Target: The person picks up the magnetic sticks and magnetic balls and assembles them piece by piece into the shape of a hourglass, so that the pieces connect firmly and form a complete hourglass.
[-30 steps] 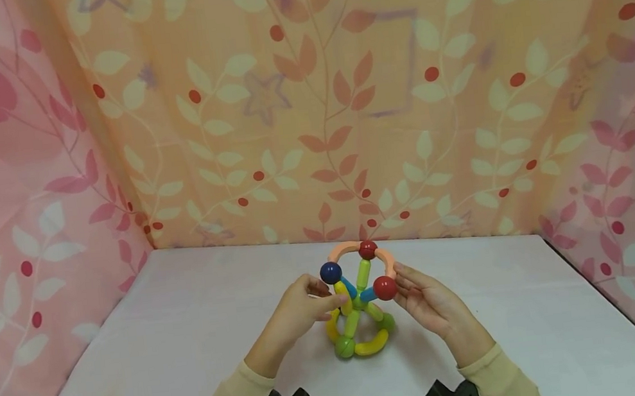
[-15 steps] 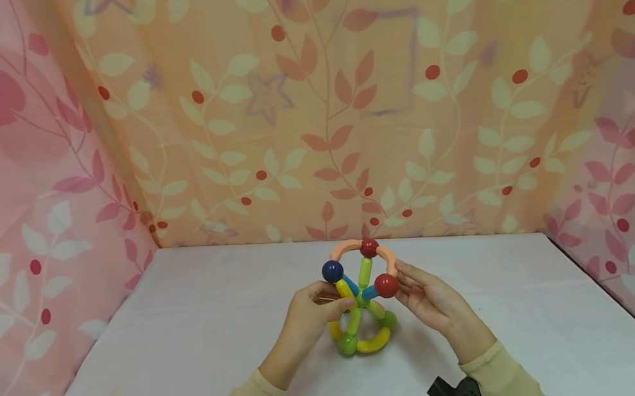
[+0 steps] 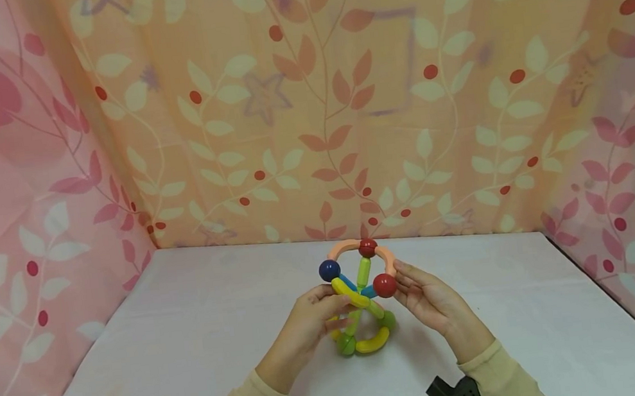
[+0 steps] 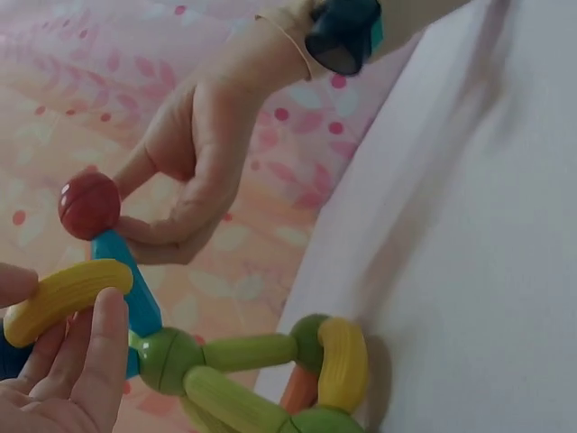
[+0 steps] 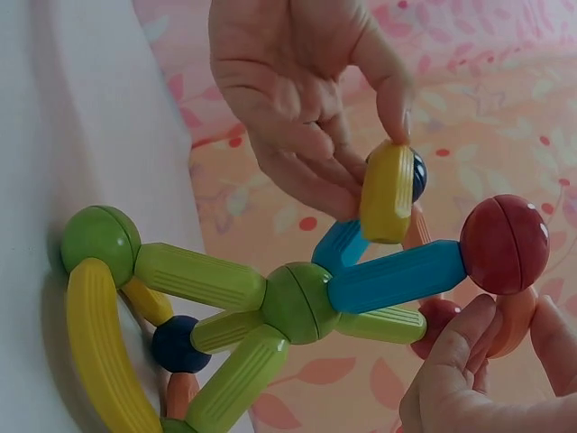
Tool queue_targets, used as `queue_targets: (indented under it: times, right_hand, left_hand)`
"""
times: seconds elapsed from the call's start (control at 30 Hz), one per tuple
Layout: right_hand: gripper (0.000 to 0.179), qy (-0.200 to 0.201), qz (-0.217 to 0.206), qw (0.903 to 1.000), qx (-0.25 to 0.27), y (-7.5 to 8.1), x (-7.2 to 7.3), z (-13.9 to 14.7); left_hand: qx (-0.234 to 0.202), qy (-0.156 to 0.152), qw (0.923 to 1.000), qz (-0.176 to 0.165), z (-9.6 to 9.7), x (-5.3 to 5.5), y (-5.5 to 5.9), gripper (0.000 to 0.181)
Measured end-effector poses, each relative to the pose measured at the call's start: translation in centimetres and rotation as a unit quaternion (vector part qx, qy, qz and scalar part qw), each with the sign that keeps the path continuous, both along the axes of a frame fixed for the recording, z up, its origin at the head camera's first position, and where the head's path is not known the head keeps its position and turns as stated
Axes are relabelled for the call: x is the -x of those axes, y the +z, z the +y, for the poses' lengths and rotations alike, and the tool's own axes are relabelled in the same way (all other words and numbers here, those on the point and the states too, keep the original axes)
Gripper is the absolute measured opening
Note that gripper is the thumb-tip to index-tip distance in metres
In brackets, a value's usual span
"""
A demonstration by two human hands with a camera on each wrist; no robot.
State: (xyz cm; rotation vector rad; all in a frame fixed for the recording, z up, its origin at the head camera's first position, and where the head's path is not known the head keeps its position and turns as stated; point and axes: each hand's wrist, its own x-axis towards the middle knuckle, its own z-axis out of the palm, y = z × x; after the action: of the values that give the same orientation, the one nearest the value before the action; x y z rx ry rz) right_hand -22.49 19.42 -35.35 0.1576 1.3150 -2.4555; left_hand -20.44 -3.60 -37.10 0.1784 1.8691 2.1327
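A toy of coloured sticks and balls stands on the white table (image 3: 203,326), a green ball (image 5: 297,302) at its middle. Between thumb and fingers, my left hand (image 3: 302,325) holds a yellow curved stick (image 3: 351,292). One end of that stick is near the dark blue ball (image 3: 329,270); the right wrist view shows its other end free. My right hand (image 3: 433,302) pinches the peach curved stick (image 5: 516,325) beside the red ball (image 3: 385,286). Blue sticks (image 5: 397,275) and green sticks (image 5: 203,275) fan out from the middle ball.
The toy's lower ring has a yellow curved stick (image 3: 373,342) and green balls (image 3: 346,344) at table level. A patterned cloth (image 3: 264,132) hangs behind the table and along both sides. Black wrist devices (image 3: 454,393) sit at both sleeves.
The yellow curved stick in my left hand has turned, its free end swinging right across the toy's middle. My left hand has shifted slightly lower; the right hand stays almost still.
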Motion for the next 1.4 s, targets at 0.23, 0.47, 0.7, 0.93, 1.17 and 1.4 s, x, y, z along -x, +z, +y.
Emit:
queue_targets:
  times: [0.23, 0.47, 0.7, 0.93, 1.17, 1.4]
  right_hand:
    - [0.011, -0.002, 0.002, 1.0, 0.001, 0.0, 0.0, 0.1]
    - [0.011, 0.001, 0.007, 1.0, 0.002, 0.0, 0.1, 0.2]
    - [0.011, 0.002, 0.005, 1.0, -0.005, -0.1, 0.0, 0.2]
    - [0.012, -0.003, 0.001, 0.9999, -0.013, -0.1, 0.0, 0.3]
    - [0.011, 0.002, 0.009, 0.9998, -0.019, -0.1, 0.1, 0.3]
    - [0.012, 0.006, 0.015, 0.9992, -0.035, -0.1, 0.1, 0.3]
  left_hand:
    - [-0.079, -0.02, 0.9963, -0.029, 0.3, -0.3, 0.6, 0.043]
    - [-0.146, -0.03, 0.987, -0.059, 0.4, -0.7, 1.3, 0.039]
    - [-0.159, -0.026, 0.9849, -0.064, 0.5, -1.0, 1.5, 0.039]
    - [-0.165, -0.025, 0.9838, -0.065, 0.6, -1.0, 1.5, 0.039]
    - [-0.091, -0.028, 0.9936, -0.06, -0.5, -0.4, 1.4, 0.049]
    - [0.016, 0.057, 0.9982, 0.009, -2.0, 1.1, 1.6, 0.055]
